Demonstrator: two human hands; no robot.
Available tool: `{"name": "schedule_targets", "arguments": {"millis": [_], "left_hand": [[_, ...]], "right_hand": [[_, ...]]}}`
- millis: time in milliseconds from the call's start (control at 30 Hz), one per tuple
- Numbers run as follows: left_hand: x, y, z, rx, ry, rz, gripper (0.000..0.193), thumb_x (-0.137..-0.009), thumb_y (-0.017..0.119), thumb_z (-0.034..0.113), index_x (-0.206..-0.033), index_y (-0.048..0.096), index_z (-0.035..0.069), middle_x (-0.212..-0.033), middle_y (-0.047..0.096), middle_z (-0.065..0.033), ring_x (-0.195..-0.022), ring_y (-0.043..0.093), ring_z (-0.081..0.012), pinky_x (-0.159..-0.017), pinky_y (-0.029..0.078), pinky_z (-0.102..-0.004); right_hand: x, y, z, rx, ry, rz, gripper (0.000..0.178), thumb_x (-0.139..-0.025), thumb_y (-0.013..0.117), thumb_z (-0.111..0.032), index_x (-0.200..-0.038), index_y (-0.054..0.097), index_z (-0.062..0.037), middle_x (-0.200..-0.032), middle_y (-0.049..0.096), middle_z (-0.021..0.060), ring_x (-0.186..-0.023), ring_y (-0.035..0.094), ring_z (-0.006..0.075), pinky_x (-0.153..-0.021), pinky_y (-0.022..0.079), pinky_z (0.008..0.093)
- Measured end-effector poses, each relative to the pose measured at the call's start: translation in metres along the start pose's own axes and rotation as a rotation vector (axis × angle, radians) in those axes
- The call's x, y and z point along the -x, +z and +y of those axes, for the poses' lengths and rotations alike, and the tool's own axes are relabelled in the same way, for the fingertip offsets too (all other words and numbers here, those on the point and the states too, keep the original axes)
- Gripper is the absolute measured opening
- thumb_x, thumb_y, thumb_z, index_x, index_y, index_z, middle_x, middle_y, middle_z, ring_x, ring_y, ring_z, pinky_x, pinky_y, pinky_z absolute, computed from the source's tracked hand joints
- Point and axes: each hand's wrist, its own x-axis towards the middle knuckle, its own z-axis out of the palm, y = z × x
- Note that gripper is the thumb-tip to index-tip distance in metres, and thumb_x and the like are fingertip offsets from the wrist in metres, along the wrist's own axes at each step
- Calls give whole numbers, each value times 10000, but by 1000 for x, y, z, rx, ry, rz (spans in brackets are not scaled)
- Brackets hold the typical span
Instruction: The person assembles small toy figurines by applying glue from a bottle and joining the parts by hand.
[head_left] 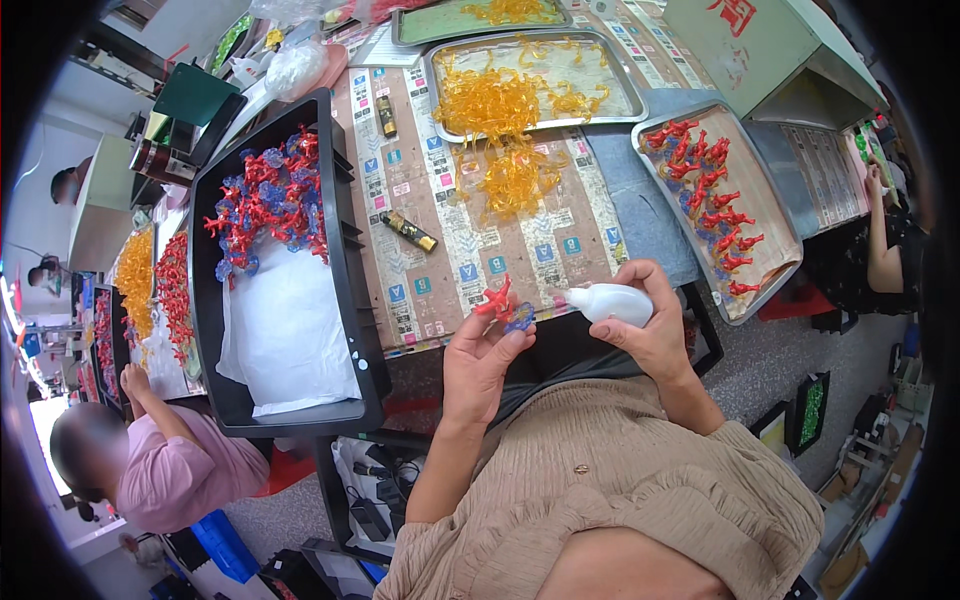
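Left hand (484, 352) pinches red piece (496, 300) — right hand (650, 325) white bottle (610, 301).

The white squeeze bottle (612, 301) is partly hidden inside the right hand's (650, 325) grip, so its base does not show. The small red and blue plastic piece (505, 308) at the left hand's (480, 365) fingertips is too small to make out. The top tray (405, 30) of yellow pieces is cut off by the edge.

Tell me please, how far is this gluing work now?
Done: joined red-and-blue pieces fill the black tray's far end. In hand: left hand holds one red-and-blue piece; right hand aims a white squeeze bottle at it. Left: red pieces on the metal tray.
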Motion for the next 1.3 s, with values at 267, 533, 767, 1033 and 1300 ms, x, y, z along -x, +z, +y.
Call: {"name": "schedule_targets", "arguments": {"millis": [267,533,767,1033,1300], "left_hand": [[-1,0,-2,-204,220,5,382,-832,678,-38,-1196,562,-24,-1168,551,-66,-979,609,-160,-854,517,-288],[0,-4,-5,-449,374,23,323,-814,702,-35,-1122,603,-37,-1173,488,-53,-969,574,-117,-825,484,-236],[3,1,0,-498,400,32,333,-806,708,-36,-1122,605,-29,-1152,484,-48,-957,564,-100,-789,487,-214],[4,0,0,-484,363,53,313,-804,713,-33,-1100,610,-34,-1153,486,-43,-926,567,-91,-786,488,-217],[6,4,0,-453,355,60,306,-803,715,-33,-1091,613,-32,-1140,494,-39,-927,571,-97,-791,487,-223]], "right_hand": [[0,-4,-3,2,-112,47,474,-640,875,-75,-992,558,-79,-928,572,10,-850,557,97,-749,445,233],[-2,-8,-7,348,-395,-4,421,-641,878,-169,-956,628,-43,-865,605,63,-774,587,181,-680,465,285],[1,-4,-3,361,-363,6,425,-652,873,-207,-960,630,-42,-816,622,71,-728,598,195,-644,464,290],[2,-2,-4,346,-313,-4,407,-643,875,-200,-939,643,-42,-802,634,72,-737,609,197,-651,472,293],[2,-4,-1,357,-311,-43,421,-667,865,-173,-976,618,-29,-837,627,76,-752,595,174,-668,454,281]]}}
